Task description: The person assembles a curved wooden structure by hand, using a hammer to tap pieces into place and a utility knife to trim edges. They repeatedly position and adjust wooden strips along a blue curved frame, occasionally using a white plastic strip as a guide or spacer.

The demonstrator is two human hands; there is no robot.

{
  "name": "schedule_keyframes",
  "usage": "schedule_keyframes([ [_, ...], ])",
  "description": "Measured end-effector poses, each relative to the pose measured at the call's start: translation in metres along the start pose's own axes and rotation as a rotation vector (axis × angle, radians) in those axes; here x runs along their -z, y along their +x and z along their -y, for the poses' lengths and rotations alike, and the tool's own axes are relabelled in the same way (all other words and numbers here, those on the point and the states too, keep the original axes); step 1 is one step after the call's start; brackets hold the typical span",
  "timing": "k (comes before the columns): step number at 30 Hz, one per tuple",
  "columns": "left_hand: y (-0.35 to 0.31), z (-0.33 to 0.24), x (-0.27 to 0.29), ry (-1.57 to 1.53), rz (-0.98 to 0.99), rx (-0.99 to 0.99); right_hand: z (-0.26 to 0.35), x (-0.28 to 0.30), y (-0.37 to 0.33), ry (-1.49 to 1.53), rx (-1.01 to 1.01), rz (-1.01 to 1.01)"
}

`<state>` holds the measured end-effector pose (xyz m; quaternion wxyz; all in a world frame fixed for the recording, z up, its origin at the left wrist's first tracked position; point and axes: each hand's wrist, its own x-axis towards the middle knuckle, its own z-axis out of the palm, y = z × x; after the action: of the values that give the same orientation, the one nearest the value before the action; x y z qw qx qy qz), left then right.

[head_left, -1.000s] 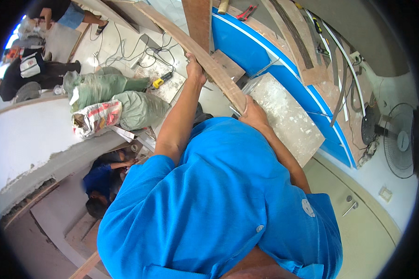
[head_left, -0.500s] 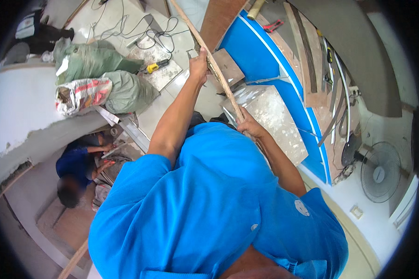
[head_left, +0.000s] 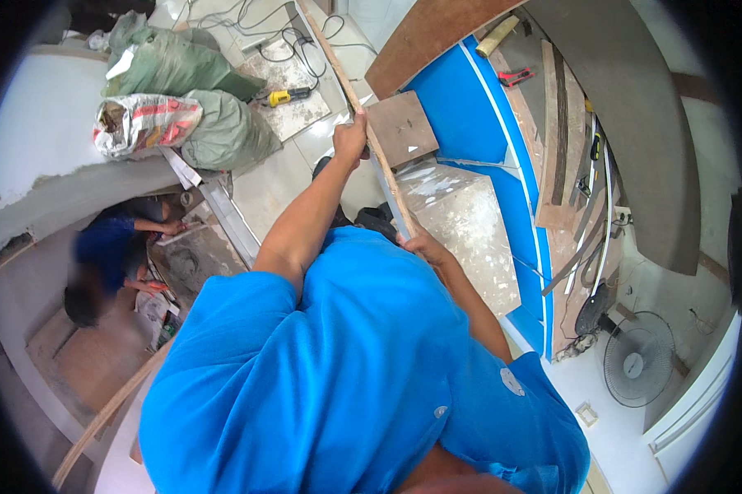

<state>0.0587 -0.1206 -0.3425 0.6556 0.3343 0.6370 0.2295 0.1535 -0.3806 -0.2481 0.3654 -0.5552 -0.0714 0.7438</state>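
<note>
A long, thin wooden strip runs from the top of the view down toward my waist, with a pale flat side showing on its near half. My left hand is closed around its middle. Lower down, close to my blue shirt, my right hand grips the near end; some of its fingers are hidden. Beyond the strip lie a brown board and a box-like block with a scuffed, white-spotted top.
To the right, a blue-sided curved counter carries wood strips, a red cutter and other tools. A fan stands at lower right. Stuffed sacks, a yellow power tool and cables lie left. A co-worker crouches at lower left.
My view has turned, so the counter and fan sit differently. Both hands keep hold of the strip, which now shows more of its pale side. The co-worker's hands have moved.
</note>
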Motion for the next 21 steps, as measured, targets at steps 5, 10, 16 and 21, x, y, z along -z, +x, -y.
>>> schedule_keyframes([
  [5,-0.025,-0.015,0.014,-0.044,0.166,0.288,-0.02,0.005,0.009,-0.486,0.016,-0.155],
  [10,0.022,-0.017,0.015,-0.447,0.212,0.234,-0.008,-0.005,-0.007,-0.63,0.068,-0.231],
  [16,0.018,-0.014,0.003,-0.315,0.007,0.058,-0.005,0.0,-0.005,-0.436,0.104,-0.126],
  [21,0.033,0.017,0.007,-0.602,-0.091,0.097,0.0,0.006,-0.006,0.137,0.011,0.256],
])
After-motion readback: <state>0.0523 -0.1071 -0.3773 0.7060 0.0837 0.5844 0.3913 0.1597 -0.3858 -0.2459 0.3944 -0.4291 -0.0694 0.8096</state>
